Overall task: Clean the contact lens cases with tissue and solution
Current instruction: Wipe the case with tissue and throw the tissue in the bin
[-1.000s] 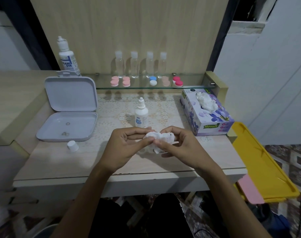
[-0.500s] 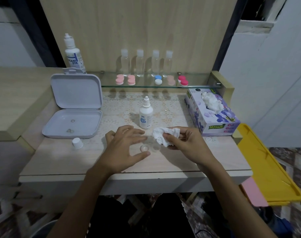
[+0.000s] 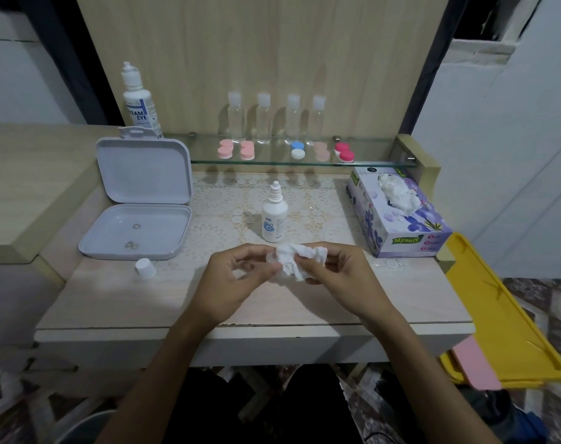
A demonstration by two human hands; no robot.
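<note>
Pale wooden desk (image 3: pixel 112 302) with a lace mat (image 3: pixel 320 216) under the middle, a tall wood panel behind, and a glass shelf (image 3: pixel 368 161) across the back. Person's two hands meet above the desk's front half. Right hand (image 3: pixel 346 280) grips a crumpled white tissue (image 3: pixel 292 264), fingers curled round its right side. Left hand (image 3: pixel 231 283) has fingers bent, fingertips pinched at the tissue's left edge; whether a lens case part sits between them cannot be told, as the spot is blurred and covered. Small solution bottle (image 3: pixel 274 216) stands upright just behind the hands, uncapped, nozzle bare. White cap (image 3: pixel 145 268) lies apart on the desk to the left. Open white box (image 3: pixel 138 219) at left, lid raised. Tissue box (image 3: pixel 397 216) at right, one sheet poking out. On the shelf: pink, blue-and-white and red lens cases (image 3: pixel 298 150) in a row, four clear bottles (image 3: pixel 277 120) behind them, a larger solution bottle (image 3: pixel 138 97) at the far left
</note>
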